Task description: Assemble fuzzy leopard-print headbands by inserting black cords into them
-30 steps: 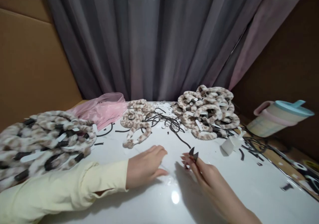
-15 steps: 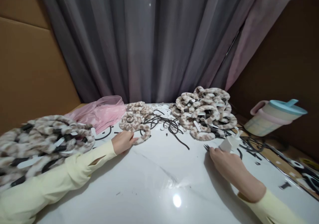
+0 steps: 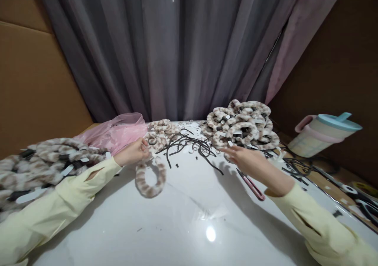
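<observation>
My left hand (image 3: pixel 131 153) is closed on the top of a leopard-print plush headband (image 3: pixel 149 179), which hangs down from it onto the white table (image 3: pixel 189 218). My right hand (image 3: pixel 247 159) reaches forward over the table with its fingers stretched out, holding nothing, its fingertips near the tangle of black bands (image 3: pixel 189 146) and the right pile of plush headbands (image 3: pixel 242 124). Pink-handled snips (image 3: pixel 251 185) lie on the table just beneath my right wrist.
A big heap of finished headbands (image 3: pixel 44 163) lies at the left, a pink plastic bag (image 3: pixel 115 134) behind it. A small pile of plush covers (image 3: pixel 161 132) sits at the back centre. A lidded jug (image 3: pixel 321 134) and scissors (image 3: pixel 358 199) stand right. Grey curtain behind.
My left hand took hold of a plush headband and lifted it off the small pile. My right hand set the snips down and moved left toward the black bands.
</observation>
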Action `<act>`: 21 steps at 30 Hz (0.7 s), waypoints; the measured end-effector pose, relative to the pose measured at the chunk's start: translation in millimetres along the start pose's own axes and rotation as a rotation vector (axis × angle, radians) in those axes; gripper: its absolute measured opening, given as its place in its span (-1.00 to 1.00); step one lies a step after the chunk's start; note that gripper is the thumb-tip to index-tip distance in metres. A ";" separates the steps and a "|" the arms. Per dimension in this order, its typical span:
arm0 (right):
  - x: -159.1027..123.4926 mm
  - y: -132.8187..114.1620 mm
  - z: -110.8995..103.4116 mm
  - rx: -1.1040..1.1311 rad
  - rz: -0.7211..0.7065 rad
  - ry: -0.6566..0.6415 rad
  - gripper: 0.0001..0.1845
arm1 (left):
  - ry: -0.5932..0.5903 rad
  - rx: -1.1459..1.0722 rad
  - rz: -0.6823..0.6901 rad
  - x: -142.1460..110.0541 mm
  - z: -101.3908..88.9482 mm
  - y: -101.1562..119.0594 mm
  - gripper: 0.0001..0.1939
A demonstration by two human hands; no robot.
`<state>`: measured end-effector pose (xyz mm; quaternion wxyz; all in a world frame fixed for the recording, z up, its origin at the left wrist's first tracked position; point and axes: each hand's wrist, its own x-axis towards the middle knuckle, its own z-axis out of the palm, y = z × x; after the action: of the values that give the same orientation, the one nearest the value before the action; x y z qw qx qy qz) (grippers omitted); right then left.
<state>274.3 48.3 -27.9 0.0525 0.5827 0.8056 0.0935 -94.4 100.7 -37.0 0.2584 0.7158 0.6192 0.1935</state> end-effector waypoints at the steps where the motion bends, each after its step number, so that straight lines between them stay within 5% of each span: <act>1: 7.7 -11.8 2.6 0.002 -0.086 0.033 -0.50 | 0.039 -0.127 0.000 2.4 -7.2 5.4 -0.65; 4: 28.3 -40.8 13.4 -0.016 -0.447 0.147 -0.65 | 0.051 -0.349 -0.010 3.2 -25.5 20.9 -0.67; 10: 34.7 -63.9 31.0 0.124 -0.557 0.173 -0.76 | -0.221 -0.608 -0.083 -13.1 -11.8 21.9 -0.72; 16: 51.5 -48.5 46.0 0.920 -0.116 0.262 -0.58 | -0.453 -0.613 -0.113 -21.3 21.4 18.4 -0.69; 21: 74.2 -12.8 45.0 1.345 0.136 0.147 -0.84 | -0.374 -0.314 -0.056 -27.6 34.7 19.3 -0.58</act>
<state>247.8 118.8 -72.8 -0.3823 0.5302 0.6514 -0.3853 -62.9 67.1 -51.6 0.4817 0.6729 0.5425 0.1441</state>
